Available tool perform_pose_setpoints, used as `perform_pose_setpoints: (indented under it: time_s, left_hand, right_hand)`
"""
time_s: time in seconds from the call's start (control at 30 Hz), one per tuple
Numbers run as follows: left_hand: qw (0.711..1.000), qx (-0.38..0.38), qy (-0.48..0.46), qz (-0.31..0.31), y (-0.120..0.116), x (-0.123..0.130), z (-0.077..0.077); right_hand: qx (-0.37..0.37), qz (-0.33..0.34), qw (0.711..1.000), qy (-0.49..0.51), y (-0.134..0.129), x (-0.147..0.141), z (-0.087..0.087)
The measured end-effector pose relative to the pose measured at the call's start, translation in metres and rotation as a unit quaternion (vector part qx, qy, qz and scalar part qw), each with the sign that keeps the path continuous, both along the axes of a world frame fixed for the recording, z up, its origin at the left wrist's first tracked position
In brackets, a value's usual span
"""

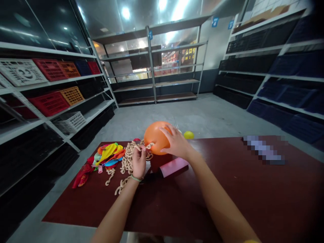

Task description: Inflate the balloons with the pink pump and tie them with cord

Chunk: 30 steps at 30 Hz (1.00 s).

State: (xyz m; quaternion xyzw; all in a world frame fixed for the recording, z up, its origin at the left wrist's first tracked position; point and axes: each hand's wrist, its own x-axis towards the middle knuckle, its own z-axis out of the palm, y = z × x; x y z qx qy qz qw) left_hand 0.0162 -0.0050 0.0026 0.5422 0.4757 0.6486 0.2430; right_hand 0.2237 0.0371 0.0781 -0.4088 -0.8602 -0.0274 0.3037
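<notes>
While the right hand (pixel 177 142) grips the round orange rubber balloon (pixel 153 132) above the flat dark-red table (pixel 227 182), apparently steadying it, the left hand (pixel 139 163) pinches a beige cord-like strand (pixel 151 145) at the balloon's left.

A balloon pile (pixel 110 153) lies left on the table (pixel 227 189) (cord pieces (pixel 128 160) just right), shelves (pixel 177 96) behind.

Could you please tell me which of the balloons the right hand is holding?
The inflated orange balloon: the right hand spreads over its side, whereas the limp, uninflated balloons lie piled on the table, left of both hands.
</notes>
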Motion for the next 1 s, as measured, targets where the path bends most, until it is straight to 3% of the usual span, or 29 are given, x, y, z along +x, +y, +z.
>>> perform_pose_setpoints:
  time_s: [0.17,0.23,0.33,0.4,0.57,0.77,0.9,1.0]
  left_hand:
    - [0.999,0.033,-0.013,-0.022,0.015,0.022,0.025]
    - [0.996,0.031,-0.007,-0.084,0.025,0.032,0.038]
    - [0.972,-0.015,0.021,-0.235,0.041,0.046,0.053]
    - [0.958,-0.061,0.015,-0.278,0.047,0.051,0.057]
    - [0.967,-0.132,-0.029,-0.215,0.045,0.043,0.049]
    - [0.982,-0.133,-0.059,-0.121,0.023,0.009,0.037]
    - [0.989,-0.12,-0.058,-0.067,0.008,-0.019,0.03]
    - [0.992,-0.115,-0.045,-0.023,-0.006,-0.046,0.021]
  right_hand:
    - [0.016,-0.01,0.999,0.043,0.003,0.021,0.008]
    - [0.031,-0.051,0.997,0.058,0.004,0.029,0.013]
    - [0.03,-0.119,0.989,0.079,0.006,0.041,0.018]
    - [0.016,-0.134,0.987,0.085,0.006,0.046,0.02]
    - [0.0,-0.121,0.988,0.094,0.002,0.045,0.021]
    - [0.005,-0.074,0.993,0.092,0.0,0.031,0.018]
    - [0.007,-0.053,0.997,0.06,-0.003,-0.002,0.005]
    - [0.007,0.001,1.0,0.024,-0.009,-0.036,-0.012]
